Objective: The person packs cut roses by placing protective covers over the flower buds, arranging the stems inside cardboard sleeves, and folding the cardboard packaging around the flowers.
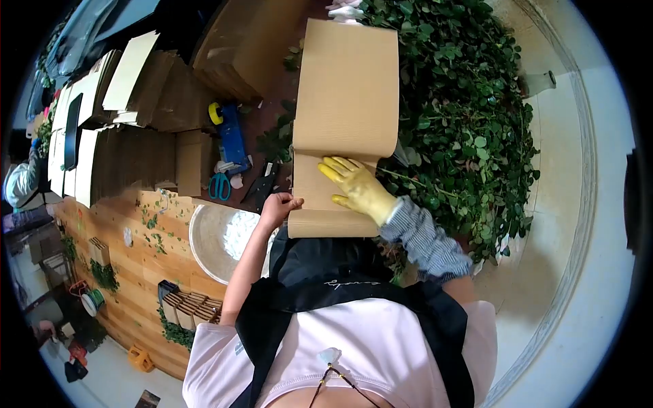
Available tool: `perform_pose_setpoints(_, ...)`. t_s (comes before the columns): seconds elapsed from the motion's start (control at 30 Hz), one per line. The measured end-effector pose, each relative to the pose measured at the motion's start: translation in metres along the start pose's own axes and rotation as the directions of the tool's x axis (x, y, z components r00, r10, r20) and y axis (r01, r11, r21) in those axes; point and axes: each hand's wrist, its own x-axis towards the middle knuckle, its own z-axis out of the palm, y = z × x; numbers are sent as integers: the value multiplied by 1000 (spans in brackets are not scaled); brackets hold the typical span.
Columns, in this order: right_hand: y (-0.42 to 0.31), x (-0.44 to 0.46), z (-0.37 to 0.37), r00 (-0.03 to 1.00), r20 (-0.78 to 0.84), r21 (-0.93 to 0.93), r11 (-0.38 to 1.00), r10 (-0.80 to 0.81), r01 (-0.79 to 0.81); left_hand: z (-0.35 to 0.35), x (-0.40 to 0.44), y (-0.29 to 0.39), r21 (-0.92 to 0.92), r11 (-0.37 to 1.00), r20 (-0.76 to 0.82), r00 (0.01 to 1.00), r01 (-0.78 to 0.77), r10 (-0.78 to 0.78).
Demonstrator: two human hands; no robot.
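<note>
A long sheet of corrugated cardboard [347,88] lies in front of me, bent across its middle, with its near end turned up in a fold. My left hand [279,208], bare, pinches the sheet's left edge near that fold. In a yellow rubber glove, my right hand [362,189] rests flat on the lower part, its fingers stretched out and apart. Just left of the sheet are a black tool [263,183], perhaps a stapler, and teal-handled scissors [219,186]. A blue tape dispenser [232,139] stands behind them.
Cut leafy stems [462,129] are heaped along the right. Stacks of cardboard [132,160] stand at left. Below the table edge sits a round tub [206,245] with white pieces inside. Bundles [190,309] lie on the wooden floor; another person [26,180] is at far left.
</note>
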Motion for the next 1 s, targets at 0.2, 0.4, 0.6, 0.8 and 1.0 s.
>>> perform_pose_setpoints(0.2,19,11,64,939,297,-290,953,172,-83,-18,-19,65,626,766,-43,975,-144,219)
perform_pose_setpoints(0.4,16,21,102,964,42,-516,832,261,-203,-12,-32,229,601,382,106,544,-702,833)
perform_pose_setpoints(0.6,-5,25,54,925,218,-572,809,311,-137,24,51,196,910,90,164,549,-406,819)
perform_pose_setpoints(0.8,-3,22,57,968,121,-546,829,222,-122,4,26,205,665,294,75,454,-686,888)
perform_pose_setpoints(1.0,12,25,64,884,372,-396,910,284,-126,-102,-36,139,550,808,-646,507,-209,571)
